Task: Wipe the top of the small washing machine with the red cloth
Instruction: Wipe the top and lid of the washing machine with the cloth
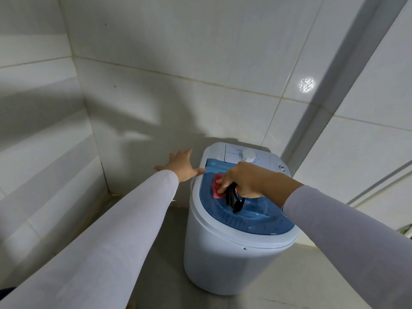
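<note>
Right hand (242, 180) presses the red cloth (218, 188) onto the washer's blue lid (256, 221); left hand (181, 166) splayed flat.

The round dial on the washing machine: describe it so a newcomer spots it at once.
Find the small white washing machine standing by the tiled wall. On its white back panel, behind the blue lid, sits the round white dial. It is centred and raised, unlike the smaller button further right.

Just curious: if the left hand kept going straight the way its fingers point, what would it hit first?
Most likely the tiled wall behind the washing machine; the left hand points up and away at it, though depth is unclear.
</note>
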Motion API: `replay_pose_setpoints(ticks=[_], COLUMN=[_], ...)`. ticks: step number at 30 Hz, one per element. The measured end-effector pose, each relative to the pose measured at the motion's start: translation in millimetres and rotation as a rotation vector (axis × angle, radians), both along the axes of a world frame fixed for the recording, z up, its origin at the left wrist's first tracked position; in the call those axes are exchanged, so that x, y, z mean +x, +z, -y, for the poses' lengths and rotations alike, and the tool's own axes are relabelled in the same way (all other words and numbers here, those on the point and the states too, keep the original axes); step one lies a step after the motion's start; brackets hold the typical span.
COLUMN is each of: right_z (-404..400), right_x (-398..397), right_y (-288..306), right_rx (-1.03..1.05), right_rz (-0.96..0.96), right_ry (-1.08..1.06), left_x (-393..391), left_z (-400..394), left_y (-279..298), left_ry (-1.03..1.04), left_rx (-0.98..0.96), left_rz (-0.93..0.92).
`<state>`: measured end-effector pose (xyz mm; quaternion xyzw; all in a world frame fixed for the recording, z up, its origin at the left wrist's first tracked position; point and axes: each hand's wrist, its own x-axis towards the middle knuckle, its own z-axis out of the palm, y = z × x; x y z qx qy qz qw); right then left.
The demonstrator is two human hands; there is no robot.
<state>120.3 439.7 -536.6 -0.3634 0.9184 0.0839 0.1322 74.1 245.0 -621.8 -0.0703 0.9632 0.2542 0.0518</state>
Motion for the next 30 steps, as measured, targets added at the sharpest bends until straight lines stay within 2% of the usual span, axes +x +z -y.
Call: replay_pose_setpoints(ticks=[30], right_z=[-72], right_x=[10], right_y=[5], right_rx=[-0.031], right_rz=[-0.005], right_ry=[-0.130], left_x=[5], left_z=[-4], left_y=[8], left_ry=[0.006], left_rx=[-0.104], left_rz=[0.010])
